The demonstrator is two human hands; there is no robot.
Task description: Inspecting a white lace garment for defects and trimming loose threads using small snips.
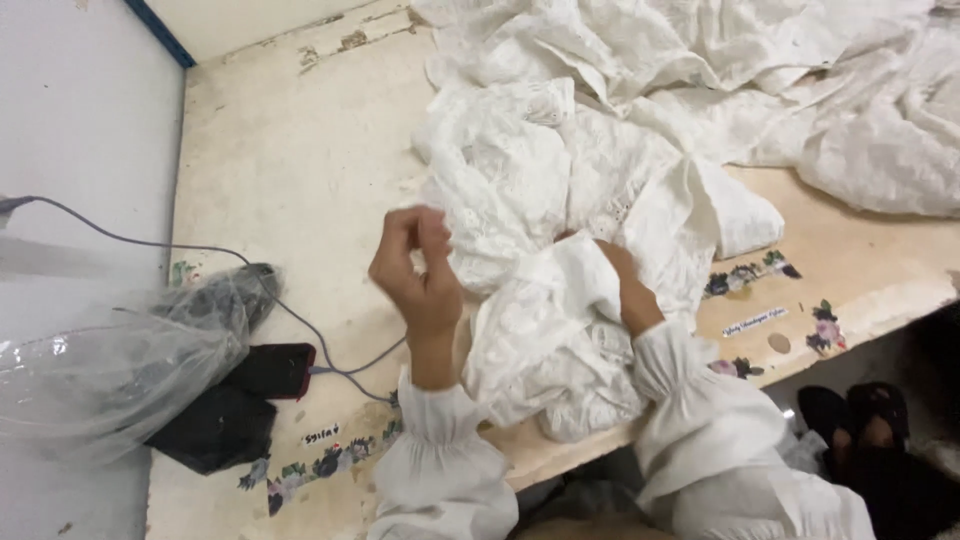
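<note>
A heap of white lace fabric (560, 180) lies across a worn cream table (290, 150). My left hand (418, 270) is raised at the fabric's left edge, fingers pinched together on a bit of the lace. My right hand (625, 285) is mostly buried in the folds near the table's front edge; only the wrist and back of the hand show. Both arms wear white gathered sleeves.
A clear plastic bag (100, 370) lies at the left, beside a dark phone (275, 368) with a purple cable (150, 243) and a black cloth (215, 430). Flower stickers (750, 275) mark the table front. Feet in black sandals (860, 415) show below right.
</note>
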